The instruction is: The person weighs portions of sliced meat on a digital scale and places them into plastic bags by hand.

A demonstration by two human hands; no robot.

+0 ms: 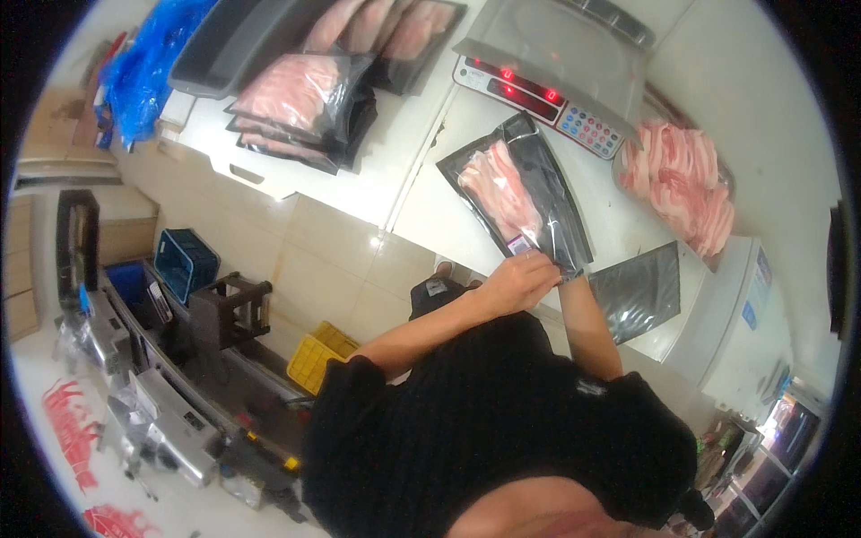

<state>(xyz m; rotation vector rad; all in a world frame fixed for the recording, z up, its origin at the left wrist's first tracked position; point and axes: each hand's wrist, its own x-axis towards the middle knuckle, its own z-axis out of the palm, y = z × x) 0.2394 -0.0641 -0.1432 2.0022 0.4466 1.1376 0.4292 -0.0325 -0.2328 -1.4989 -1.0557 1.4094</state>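
Note:
A black-backed pouch of sliced pink meat (511, 193) lies on the white table (430, 206), just below a weighing scale (556, 72). My left hand (523, 280) grips the pouch's near edge by a small label, fingers closed on it. My right forearm reaches the pouch's near right corner. My right hand (571, 274) is almost wholly hidden there behind the left hand and the pouch, so its grip does not show.
An empty black pouch (639, 289) lies to the right, with a heap of sliced meat (686, 184) beyond it. Filled pouches (300, 99) are stacked at the back left beside a blue plastic bag (148, 63). On the floor stand a yellow crate (323, 354), a blue crate (184, 260) and a metal machine (152, 377).

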